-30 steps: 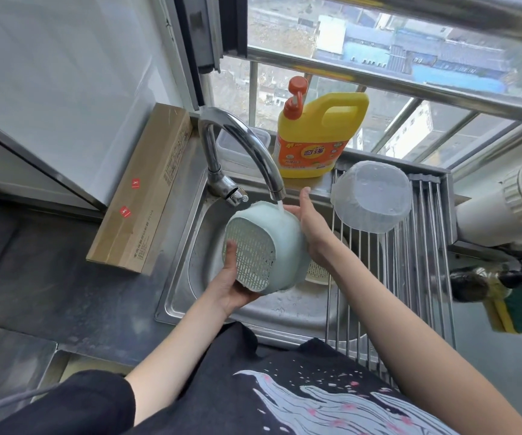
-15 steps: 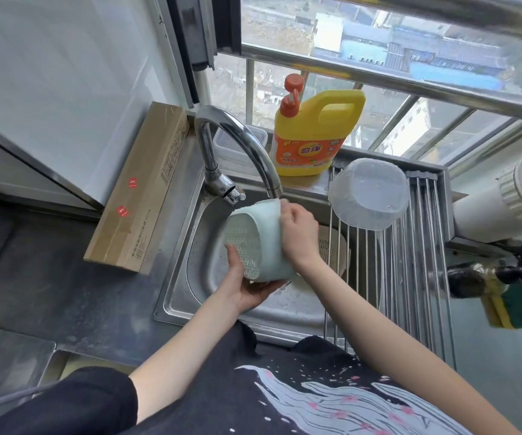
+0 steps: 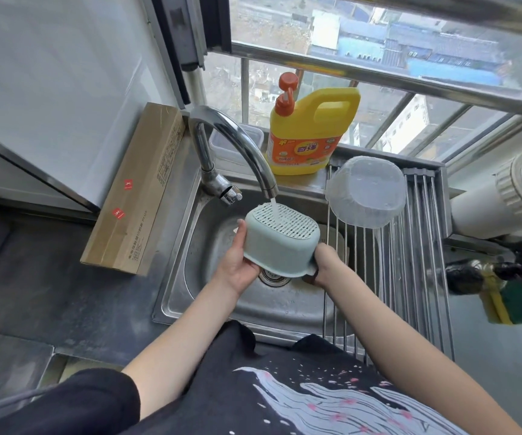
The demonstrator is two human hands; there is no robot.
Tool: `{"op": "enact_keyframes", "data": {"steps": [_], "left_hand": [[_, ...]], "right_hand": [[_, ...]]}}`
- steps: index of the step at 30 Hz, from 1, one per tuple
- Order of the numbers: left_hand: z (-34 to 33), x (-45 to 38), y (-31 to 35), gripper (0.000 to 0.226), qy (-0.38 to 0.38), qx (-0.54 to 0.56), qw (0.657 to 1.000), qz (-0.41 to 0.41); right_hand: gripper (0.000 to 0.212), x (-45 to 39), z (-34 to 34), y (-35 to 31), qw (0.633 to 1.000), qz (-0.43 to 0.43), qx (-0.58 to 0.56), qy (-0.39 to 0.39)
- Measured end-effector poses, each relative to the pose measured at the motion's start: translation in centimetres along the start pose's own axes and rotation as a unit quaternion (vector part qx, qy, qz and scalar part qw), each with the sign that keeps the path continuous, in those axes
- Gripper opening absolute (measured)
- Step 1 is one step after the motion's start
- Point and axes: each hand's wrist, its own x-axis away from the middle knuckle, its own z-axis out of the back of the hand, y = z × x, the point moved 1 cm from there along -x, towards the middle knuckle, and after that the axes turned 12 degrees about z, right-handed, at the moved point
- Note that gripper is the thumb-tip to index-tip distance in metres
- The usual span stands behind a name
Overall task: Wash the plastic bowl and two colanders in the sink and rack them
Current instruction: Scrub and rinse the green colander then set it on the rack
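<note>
Rinsing over the sink (image 3: 190, 296), beside the rack (image 3: 416, 277) already carrying the upturned plastic bowl (image 3: 367, 191). Holding the blue colander (image 3: 280, 246) bottom-up under the faucet (image 3: 237, 146) stream, left hand (image 3: 237, 265) cupping its wall, right hand (image 3: 324, 266) gripping its rim. Best turning it slowly, letting water cross every hole.

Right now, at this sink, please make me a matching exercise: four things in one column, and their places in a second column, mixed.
Things:
1. blue colander
2. clear plastic bowl
3. yellow detergent bottle
4. cardboard box

Places:
A. upside down on the rack
B. on the ledge behind the sink
C. under the tap, held in both hands
D. on the counter left of the sink

Pairs: 1-C, 2-A, 3-B, 4-D
</note>
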Motion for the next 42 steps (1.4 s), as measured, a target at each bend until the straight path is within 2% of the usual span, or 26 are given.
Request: {"op": "enact_keyframes", "data": {"steps": [2,3,5,7,9,10,11,13,15,16,20,22,24,25,27,29,31,34,36,38,39,40,41,42], "left_hand": [[-0.2,-0.2,0.6,0.037,-0.017,0.001,1.0,-0.001],[-0.3,-0.2,0.8,0.036,-0.022,-0.002,1.0,-0.001],[-0.4,-0.4,0.7,0.034,-0.018,-0.007,1.0,-0.006],[-0.4,-0.7,0.7,0.038,-0.004,0.01,1.0,-0.004],[-0.5,-0.9,0.7,0.048,0.0,0.024,1.0,0.004],[-0.6,-1.0,0.7,0.052,-0.001,0.025,1.0,0.007],[-0.8,-1.0,0.7,0.055,-0.006,0.023,1.0,0.012],[-1.2,-0.9,0.6,0.056,-0.017,0.015,1.0,0.021],[-1.5,-0.6,0.5,0.052,-0.022,0.003,0.999,0.029],[-1.5,-0.5,0.4,0.048,-0.023,-0.009,0.999,0.03],[-1.3,0.4,-0.6,0.03,-0.03,-0.085,0.994,0.06],[-1.0,0.8,-1.0,0.022,-0.037,-0.117,0.99,0.063],[-0.6,1.0,-1.2,0.015,-0.031,-0.196,0.979,0.048],[-0.4,1.2,-1.4,0.012,-0.013,-0.252,0.967,0.037],[0.2,1.4,-1.9,0.012,0.034,-0.356,0.934,0.009],[0.3,1.5,-2.3,0.018,0.063,-0.413,0.908,-0.023],[0.0,1.4,-2.6,0.021,0.078,-0.457,0.884,-0.06],[0.0,1.1,-2.5,0.014,0.09,-0.528,0.838,-0.102],[0.0,1.2,-2.5,0.007,0.096,-0.578,0.802,-0.116],[0.0,1.4,-2.6,0.02,0.114,-0.625,0.762,-0.127],[-0.1,1.6,-2.7,0.027,0.125,-0.655,0.734,-0.134],[-0.3,2.0,-2.8,0.031,0.137,-0.697,0.688,-0.145],[-0.5,2.3,-2.9,0.028,0.147,-0.753,0.622,-0.157],[-0.5,2.6,-2.9,0.019,0.148,-0.813,0.537,-0.169]], "right_hand": [[0.044,0.0,0.2,0.2,0.999,0.047,0.024,0.014],[0.057,0.1,0.3,0.2,0.993,0.089,0.067,0.029],[0.07,1.2,0.1,-0.5,0.964,0.221,0.142,0.026],[0.058,3.0,-0.5,-0.8,0.924,0.335,0.17,-0.064],[0.048,4.1,-0.9,-0.5,0.86,0.399,0.274,-0.164],[0.047,4.0,-0.8,-0.1,0.827,0.425,0.323,-0.178],[0.044,4.0,-0.7,0.2,0.807,0.441,0.355,-0.166],[0.034,4.2,-0.8,0.2,0.793,0.457,0.387,-0.113],[0.033,4.4,-1.1,0.0,0.779,0.479,0.398,-0.078],[0.032,4.6,-1.2,-0.1,0.779,0.484,0.393,-0.069],[0.037,4.6,-0.5,0.4,0.839,0.444,0.316,0.01],[0.038,4.3,-0.1,0.3,0.858,0.416,0.301,0.013],[0.039,3.7,0.1,-0.3,0.912,0.347,0.22,-0.002],[0.041,3.1,0.1,-0.6,0.934,0.308,0.181,-0.014],[0.056,2.7,-0.4,-1.4,0.947,0.254,0.188,-0.064],[0.071,3.3,-1.9,-1.6,0.93,0.248,0.24,-0.121],[0.071,4.0,-3.7,-1.5,0.898,0.303,0.285,-0.145],[0.045,4.5,-4.4,-0.9,0.864,0.364,0.337,-0.089],[0.038,4.2,-3.9,-0.4,0.876,0.356,0.322,-0.056],[0.041,3.7,-3.8,0.3,0.908,0.316,0.272,-0.048],[0.044,3.6,-3.9,0.5,0.929,0.278,0.239,-0.044],[0.046,3.5,-3.9,0.5,0.955,0.223,0.192,-0.033],[0.05,3.4,-3.6,0.3,0.978,0.161,0.129,-0.019],[0.052,3.5,-3.1,-0.2,0.992,0.112,0.062,-0.013]]}}
